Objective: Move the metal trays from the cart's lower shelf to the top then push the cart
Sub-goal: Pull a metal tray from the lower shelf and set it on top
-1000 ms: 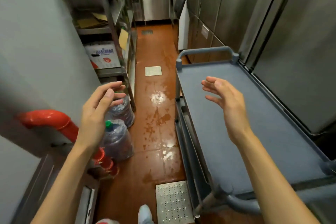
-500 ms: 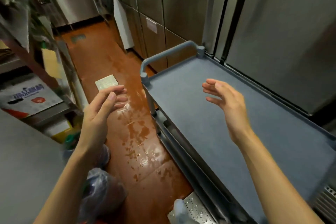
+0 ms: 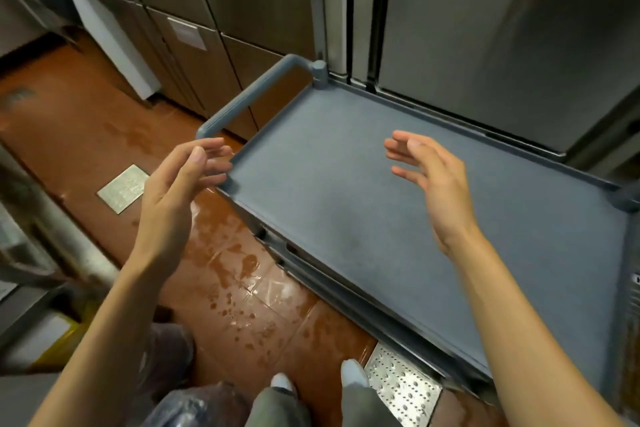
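A grey plastic cart (image 3: pixel 346 191) stands against steel fridge doors, its top shelf bare. Its looped handle (image 3: pixel 242 100) is at the far left end. Under the top's near edge, rims of metal trays (image 3: pixel 294 255) on a lower shelf just show; most of them is hidden. My left hand (image 3: pixel 176 191) hovers over the floor beside the cart's left corner, fingers loosely bent, holding nothing. My right hand (image 3: pixel 429 177) floats above the top shelf, fingers spread and empty.
Tall stainless fridge doors (image 3: pixel 485 28) close off the far side of the cart. The orange tiled floor (image 3: pixel 225 288) is wet, with metal drain plates (image 3: pixel 123 187). Plastic-wrapped bottles (image 3: pixel 180 402) and shelving legs crowd the left. My shoes (image 3: pixel 351 373) are near the cart.
The view has swung right and down toward the cart, which now lies across the frame. Both hands stay raised and empty, now nearer the cart's left end.
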